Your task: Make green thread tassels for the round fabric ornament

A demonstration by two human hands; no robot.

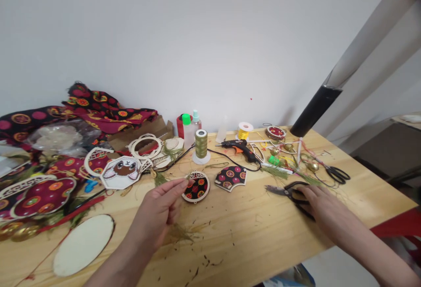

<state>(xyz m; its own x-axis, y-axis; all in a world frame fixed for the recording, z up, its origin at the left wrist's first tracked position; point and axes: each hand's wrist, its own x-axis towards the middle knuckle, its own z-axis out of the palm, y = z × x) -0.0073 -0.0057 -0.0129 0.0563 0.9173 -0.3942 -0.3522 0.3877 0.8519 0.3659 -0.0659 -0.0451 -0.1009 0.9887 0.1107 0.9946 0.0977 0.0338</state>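
Note:
My left hand (162, 203) is closed in a pinch, with thumb and forefinger together at the left edge of a round wooden-framed pendant (199, 186) with patterned black fabric. Wisps of olive-green thread (180, 233) show below this hand and at its fingertips; the palm hides the rest. My right hand (317, 203) has its fingers curled at the black handles of the scissors (289, 191), whose blades point left over the table. Between the hands lies a fabric-covered piece (231, 178) with a scalloped edge. Behind the pendant stands a spool of olive-green thread (201, 145).
A glue gun (240, 147), a yellow spool (244, 132) and small bottles (187, 131) stand toward the wall. Left are a sheep-faced plaque (121, 171), a pale oval board (83, 245) and heaped fabric (98, 107). Another pair of scissors (337, 174) lies right, near a black pole (315, 111).

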